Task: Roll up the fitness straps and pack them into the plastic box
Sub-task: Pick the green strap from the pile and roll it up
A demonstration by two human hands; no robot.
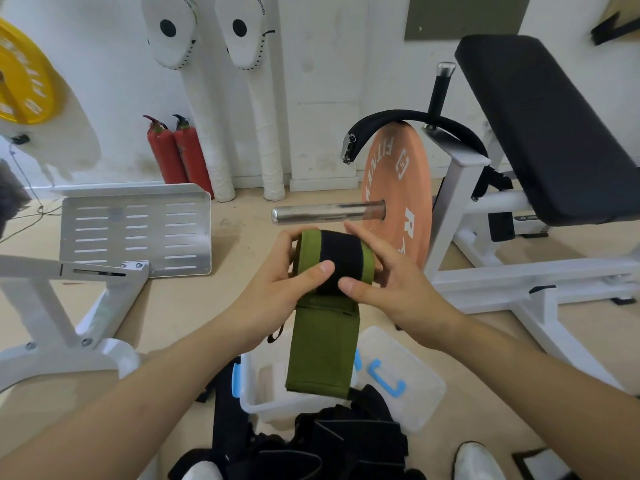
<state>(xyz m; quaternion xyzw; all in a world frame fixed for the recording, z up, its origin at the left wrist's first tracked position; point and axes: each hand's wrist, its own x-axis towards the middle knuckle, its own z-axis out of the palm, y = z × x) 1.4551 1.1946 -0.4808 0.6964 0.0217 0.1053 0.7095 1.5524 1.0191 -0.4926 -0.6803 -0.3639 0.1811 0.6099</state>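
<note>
**Head view: rolling a strap above the box.** Both hands work in mid-air over a strip of tan floor (221, 306). This strip is bounded on the left by a white machine frame (52, 296) and its slotted metal foot plate (135, 230). On the right it is bounded by the white base of a bench (554, 133) with a black pad. The chrome bar sleeve (329, 211) ends just beyond the fingertips, apart from them.

The green strap (332, 258), which has a black band across it, is partly wound into a roll held between the hands. The left hand (277, 289) grips the roll's left end, with the thumb pressed on the black band and the fingers curled behind. The right hand (391, 289) clamps the right end, its thumb on the front face. The strap's unrolled tail hangs straight down.

The orange weight plate (398, 188) on the sleeve reads "FITNES…" along its rim, followed by a large "R"; the rest is hidden.

Below, the plastic box (263, 396) stands open, with a blue latch on its left wall, and the strap's tail hangs over its opening. Its lid (415, 386), which has a blue handle, lies just beside the box on the right. A heap of black straps (346, 441) lies at the box's near rim.
</note>
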